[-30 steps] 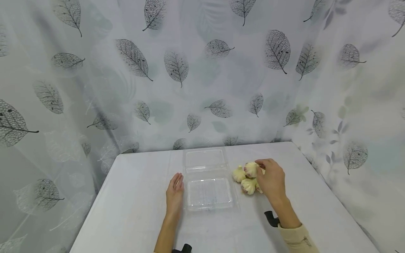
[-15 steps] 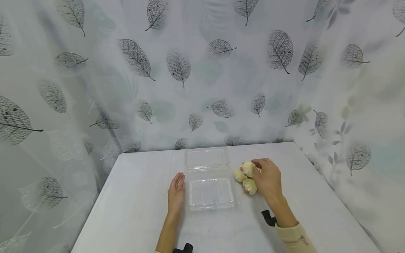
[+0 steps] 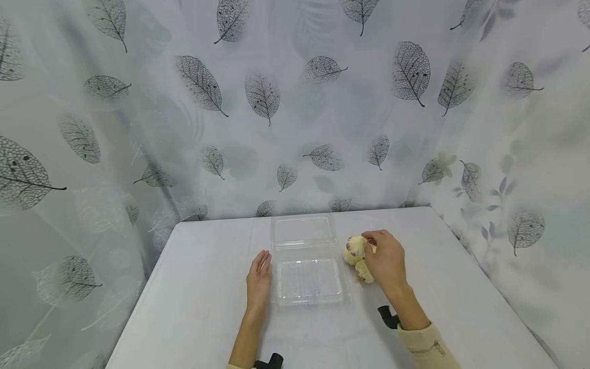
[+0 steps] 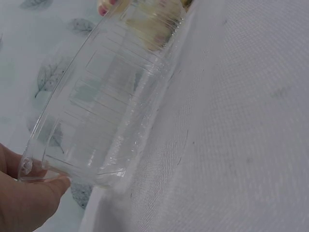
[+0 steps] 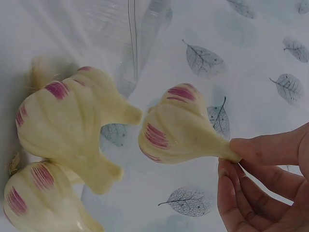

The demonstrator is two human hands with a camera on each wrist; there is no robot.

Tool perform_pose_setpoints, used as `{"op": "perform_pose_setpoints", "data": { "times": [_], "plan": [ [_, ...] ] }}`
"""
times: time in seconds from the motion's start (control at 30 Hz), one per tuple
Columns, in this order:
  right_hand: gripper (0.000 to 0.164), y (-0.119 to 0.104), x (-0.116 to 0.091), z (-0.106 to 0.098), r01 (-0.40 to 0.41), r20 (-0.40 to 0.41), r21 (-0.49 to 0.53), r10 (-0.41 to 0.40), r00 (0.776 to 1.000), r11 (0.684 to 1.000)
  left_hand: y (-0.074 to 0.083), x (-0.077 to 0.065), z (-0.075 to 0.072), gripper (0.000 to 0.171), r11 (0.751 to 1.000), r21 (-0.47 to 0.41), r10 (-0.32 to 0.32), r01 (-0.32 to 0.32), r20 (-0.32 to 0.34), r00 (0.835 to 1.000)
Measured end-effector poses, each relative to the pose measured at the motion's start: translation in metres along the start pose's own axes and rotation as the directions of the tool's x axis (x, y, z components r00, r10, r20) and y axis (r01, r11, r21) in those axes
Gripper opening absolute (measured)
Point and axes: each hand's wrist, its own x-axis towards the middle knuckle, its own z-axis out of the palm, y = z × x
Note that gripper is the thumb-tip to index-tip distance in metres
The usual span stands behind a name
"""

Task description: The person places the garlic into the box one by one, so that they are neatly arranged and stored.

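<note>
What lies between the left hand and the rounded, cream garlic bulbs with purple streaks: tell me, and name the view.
In the head view, the open, clear plastic, rectangular container lies between the left hand and the garlic bulbs.

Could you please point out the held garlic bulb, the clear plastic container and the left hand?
Held garlic bulb [image 5: 175,126]: right wrist view, on its rounded body.
Clear plastic container [image 3: 309,279]: head view, on the floor of its near half.
Left hand [image 3: 258,282]: head view, on the middle of the hand.
</note>
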Motion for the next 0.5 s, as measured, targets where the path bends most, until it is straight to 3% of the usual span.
{"op": "perform_pose_setpoints", "data": {
  "times": [0.5],
  "plan": [
    [0.018, -0.0096, 0.0024, 0.0090, -0.007, 0.033, 0.011, 0.006, 0.999, 1.000, 0.0029, -0.0023, 0.0004, 0.053, 1.000, -0.007, 0.017, -0.017, 0.003, 1.000]
  ]
}}
